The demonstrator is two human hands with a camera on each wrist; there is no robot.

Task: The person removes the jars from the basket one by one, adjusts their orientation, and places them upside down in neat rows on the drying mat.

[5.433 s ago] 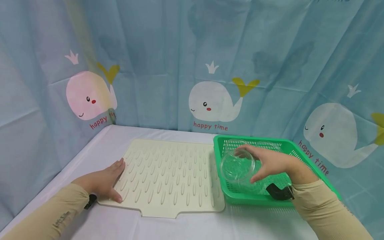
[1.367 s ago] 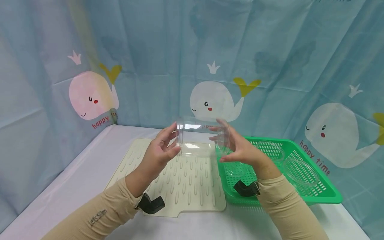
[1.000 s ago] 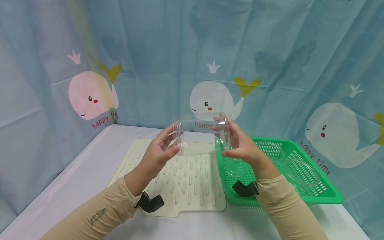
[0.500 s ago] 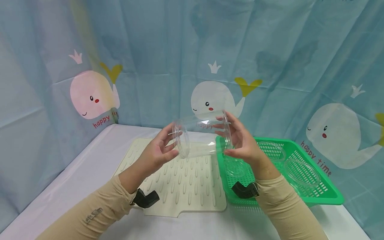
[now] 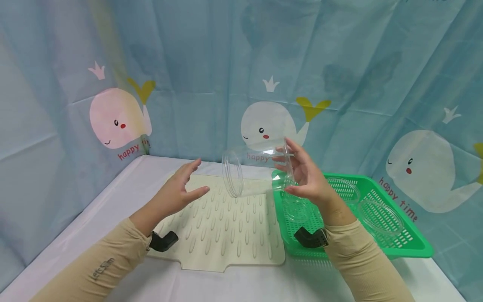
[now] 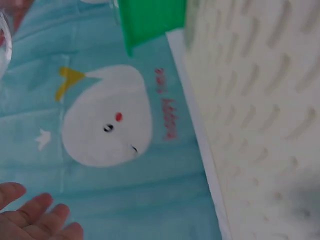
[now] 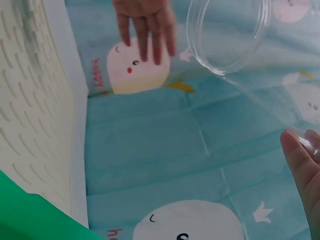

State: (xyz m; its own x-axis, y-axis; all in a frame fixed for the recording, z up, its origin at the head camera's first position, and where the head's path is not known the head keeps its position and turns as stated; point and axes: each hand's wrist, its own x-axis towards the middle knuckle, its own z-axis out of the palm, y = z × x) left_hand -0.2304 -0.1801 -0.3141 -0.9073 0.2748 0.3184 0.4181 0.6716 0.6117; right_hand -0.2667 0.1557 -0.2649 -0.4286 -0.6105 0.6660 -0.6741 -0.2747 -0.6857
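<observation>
A clear plastic jar (image 5: 256, 172) lies sideways in the air above the drying mat, its ringed rim end facing left. My right hand (image 5: 307, 178) grips the jar's right end between fingers and thumb. To the left of the rim, my left hand (image 5: 175, 191) stands apart from the jar, fingers spread and holding nothing. In the left wrist view, the left hand's fingers (image 6: 35, 220) show at the bottom left. The right wrist view shows the ringed rim of the jar (image 7: 220, 67) and part of the right hand (image 7: 302, 170).
A cream mat (image 5: 215, 235) with raised oval ridges lies on the white-covered table (image 5: 241, 281). To its right stands a green perforated basket (image 5: 411, 247), with clear round lids (image 5: 381, 216) inside. A blue whale-print curtain (image 5: 196, 84) hangs behind.
Earlier, the right hand lifted the jar from the basket and both hands held it over the mat. Over the last half second, my left hand let go and moved left.
</observation>
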